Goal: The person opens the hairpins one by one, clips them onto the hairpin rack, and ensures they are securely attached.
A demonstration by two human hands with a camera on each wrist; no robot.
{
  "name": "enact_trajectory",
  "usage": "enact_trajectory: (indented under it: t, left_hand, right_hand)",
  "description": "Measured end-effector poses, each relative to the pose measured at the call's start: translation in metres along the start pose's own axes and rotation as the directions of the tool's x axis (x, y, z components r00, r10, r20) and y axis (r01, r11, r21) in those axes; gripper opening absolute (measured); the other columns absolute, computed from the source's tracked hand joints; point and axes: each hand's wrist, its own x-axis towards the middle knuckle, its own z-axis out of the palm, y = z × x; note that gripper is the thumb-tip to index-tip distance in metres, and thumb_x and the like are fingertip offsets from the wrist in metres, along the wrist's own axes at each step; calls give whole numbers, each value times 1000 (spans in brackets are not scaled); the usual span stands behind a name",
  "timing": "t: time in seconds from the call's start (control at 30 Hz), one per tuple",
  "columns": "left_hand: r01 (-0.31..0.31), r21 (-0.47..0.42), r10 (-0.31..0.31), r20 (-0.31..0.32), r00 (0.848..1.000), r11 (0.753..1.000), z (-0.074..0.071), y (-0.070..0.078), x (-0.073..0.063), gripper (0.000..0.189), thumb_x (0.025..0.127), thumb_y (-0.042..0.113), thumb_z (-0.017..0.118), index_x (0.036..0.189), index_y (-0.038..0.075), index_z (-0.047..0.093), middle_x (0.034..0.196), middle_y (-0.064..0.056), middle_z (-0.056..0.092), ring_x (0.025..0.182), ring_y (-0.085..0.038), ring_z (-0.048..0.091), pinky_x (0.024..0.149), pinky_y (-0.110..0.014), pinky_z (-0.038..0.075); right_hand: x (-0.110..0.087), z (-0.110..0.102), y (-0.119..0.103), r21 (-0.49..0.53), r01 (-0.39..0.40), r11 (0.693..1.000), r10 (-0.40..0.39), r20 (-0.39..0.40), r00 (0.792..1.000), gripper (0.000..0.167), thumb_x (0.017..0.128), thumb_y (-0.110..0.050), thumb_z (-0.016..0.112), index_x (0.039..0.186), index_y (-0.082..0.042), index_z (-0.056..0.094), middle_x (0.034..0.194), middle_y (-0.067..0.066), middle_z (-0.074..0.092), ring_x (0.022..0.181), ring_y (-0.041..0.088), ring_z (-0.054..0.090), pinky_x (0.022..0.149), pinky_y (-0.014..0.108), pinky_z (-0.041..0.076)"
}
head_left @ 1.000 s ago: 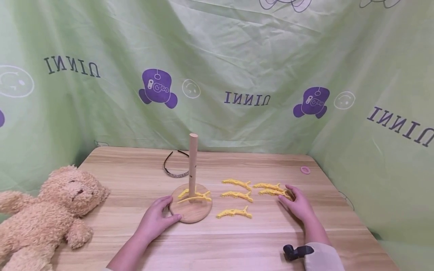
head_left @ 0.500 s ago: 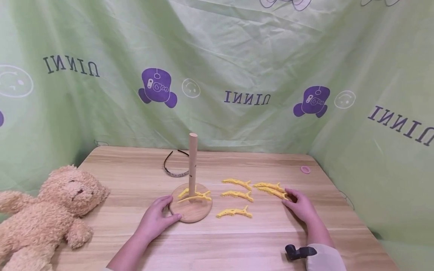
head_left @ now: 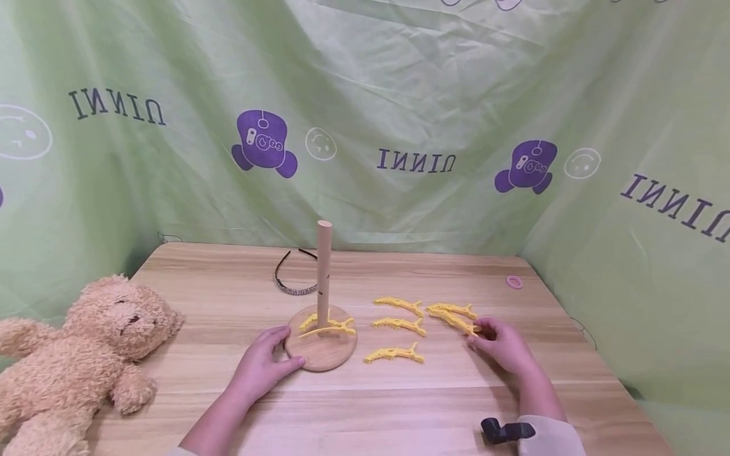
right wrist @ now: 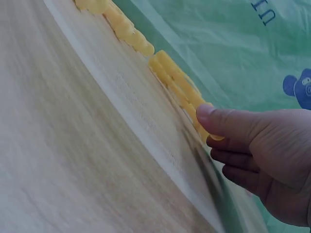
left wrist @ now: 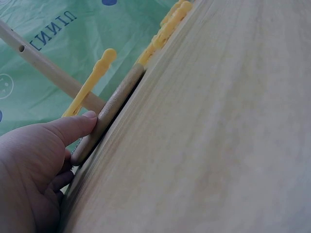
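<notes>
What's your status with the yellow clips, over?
Left hand grips the stand. Right hand pinches one yellow clip. Another clip close behind it, might get in the way.

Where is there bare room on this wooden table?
Bare: the near strip between left forearm and right forearm; the far stretch between curved black headband and small pink ring; the patch between tan plush bear and headband. Crowded: the round wooden base with upright pole and the curved yellow clips between it and the right hand.
</notes>
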Motion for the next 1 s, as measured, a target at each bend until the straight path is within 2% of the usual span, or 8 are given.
enact_trajectory:
  t: [0.23, 0.43, 0.67, 0.87, 1.0]
  left_hand:
    - [-6, -8, 6, -11, 1000, 1000, -1, 1, -2, 76, 78, 33, 81, 136, -8, 52, 143, -25, 50, 133, -44, 46, 113, -57, 36]
    - [-3, 1, 3, -3, 1000, 1000, -3, 2, -2, 76, 79, 33, 81, 136, -7, 52, 143, -24, 50, 133, -44, 46, 114, -57, 36]
    - [6, -2, -6, -2, 1000, 1000, -2, 2, -2, 76, 79, 33, 81, 136, -7, 51, 143, -24, 50, 134, -44, 45, 114, -56, 35]
    - [3, 0, -3, -10, 1000, 1000, -1, 2, -2, 75, 79, 33, 81, 135, -7, 52, 142, -24, 51, 134, -43, 45, 114, -56, 35]
    - [2, -2, -2, -9, 1000, 1000, -1, 3, -2, 75, 79, 33, 81, 135, -7, 53, 142, -24, 51, 134, -43, 45, 114, -56, 36]
  right_hand:
    - [-1, 7, -31, 84, 75, 994, -75, -3, 997, 52, 91, -19, 70, 132, 8, 53, 128, 29, 60, 124, 46, 54, 107, 56, 44]
    - [2, 22, -63, 84, 153, 985, -153, -14, 988, 44, 92, -18, 68, 129, 3, 58, 128, 24, 62, 124, 44, 55, 106, 57, 44]
    - [6, 40, -98, 90, 291, 952, -290, -21, 957, 35, 90, -17, 71, 120, -1, 65, 117, 17, 69, 115, 36, 62, 101, 55, 49]
    - [11, 61, -127, 80, 370, 926, -369, -19, 929, 27, 88, -16, 72, 111, -3, 70, 107, 13, 71, 106, 30, 66, 95, 51, 54]
    - [14, 77, -145, 87, 412, 907, -412, -22, 911, 23, 86, -14, 73, 107, -4, 71, 103, 10, 73, 104, 27, 66, 95, 49, 54]
